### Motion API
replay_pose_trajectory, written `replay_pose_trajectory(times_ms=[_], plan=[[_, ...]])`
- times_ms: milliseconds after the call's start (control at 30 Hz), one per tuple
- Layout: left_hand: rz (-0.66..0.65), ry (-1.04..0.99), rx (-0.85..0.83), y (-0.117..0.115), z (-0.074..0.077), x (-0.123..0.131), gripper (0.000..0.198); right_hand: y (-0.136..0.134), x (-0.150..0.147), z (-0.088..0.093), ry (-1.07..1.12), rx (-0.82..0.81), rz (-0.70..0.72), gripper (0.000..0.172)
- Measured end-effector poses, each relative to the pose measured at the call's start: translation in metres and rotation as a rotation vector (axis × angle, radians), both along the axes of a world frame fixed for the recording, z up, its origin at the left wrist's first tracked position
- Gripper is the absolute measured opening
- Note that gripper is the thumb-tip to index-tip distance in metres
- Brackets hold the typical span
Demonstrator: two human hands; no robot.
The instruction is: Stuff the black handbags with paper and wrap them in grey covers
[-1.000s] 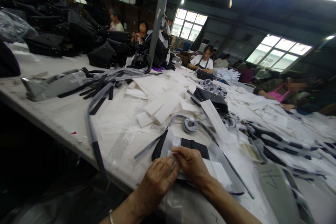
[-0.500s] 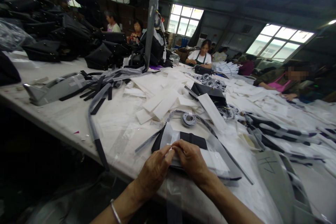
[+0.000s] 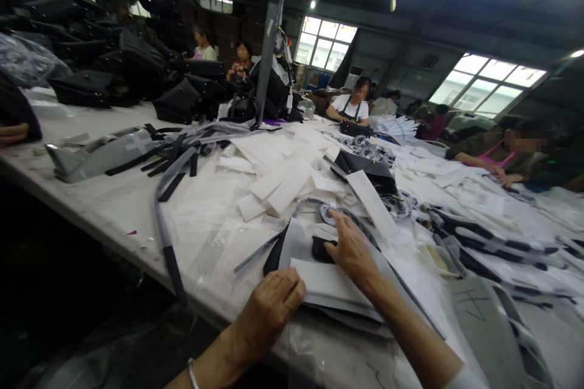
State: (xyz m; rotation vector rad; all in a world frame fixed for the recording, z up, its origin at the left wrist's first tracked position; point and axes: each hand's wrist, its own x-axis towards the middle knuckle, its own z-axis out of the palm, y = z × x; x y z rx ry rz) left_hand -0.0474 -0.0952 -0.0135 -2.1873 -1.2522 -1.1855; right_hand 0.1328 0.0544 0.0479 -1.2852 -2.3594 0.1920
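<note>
grey panel (image 3: 294, 243) lies on the crowded surface (image 3: 114, 194), carrying one white card (image 3: 326, 282) and one black strip (image 3: 322, 249). left hand (image 3: 269, 310) rests open at the card's edge; right hand (image 3: 351, 249) is open, fingers spread, holding nothing. risk: the loose card could slide out of line if pressure lifts. one strap coil (image 3: 326, 214) sits just past the fingers, exposed to knocks. count: two hands, one panel, one card.

A flat white rectangular card (image 3: 328, 282) lies on a grey sheet panel (image 3: 296, 243), slightly angled, with its left edge touching the left hand (image 3: 269, 310). The right hand (image 3: 353, 249) rests open on the panel, just beside a black leather strip (image 3: 322, 249) that is partly covered.
</note>
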Motion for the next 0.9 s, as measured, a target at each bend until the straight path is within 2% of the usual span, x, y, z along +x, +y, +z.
replay_pose_trajectory(times_ms=[100,167,233,300,433,567,767,900], plan=[[0.009,-0.002,0.015,0.0,0.001,0.0,0.026,0.022,0.003,0.0,-0.075,-0.083,-0.027,0.069],[0.016,-0.001,0.023,-0.001,0.001,0.0,0.028,0.033,0.004,0.004,-0.086,-0.112,-0.016,0.053],[0.017,0.001,0.02,-0.001,0.001,-0.001,0.03,0.04,0.003,0.008,-0.077,-0.137,0.026,0.029],[0.011,-0.001,0.011,-0.001,-0.001,-0.001,0.031,0.045,-0.001,0.013,-0.044,-0.159,0.069,0.017],[-0.002,-0.006,-0.002,-0.001,-0.006,-0.001,0.031,0.049,-0.016,0.019,0.073,-0.154,0.123,0.017],[0.008,-0.004,0.019,0.002,-0.008,0.0,0.031,0.056,-0.037,0.011,0.195,-0.178,0.14,0.017],[0.007,-0.038,0.107,0.005,-0.009,0.002,0.032,0.075,-0.063,-0.012,0.312,-0.259,0.034,0.014],[0.005,0.002,0.077,0.005,-0.009,0.001,0.03,0.089,-0.073,-0.021,0.432,-0.322,-0.053,0.011]])
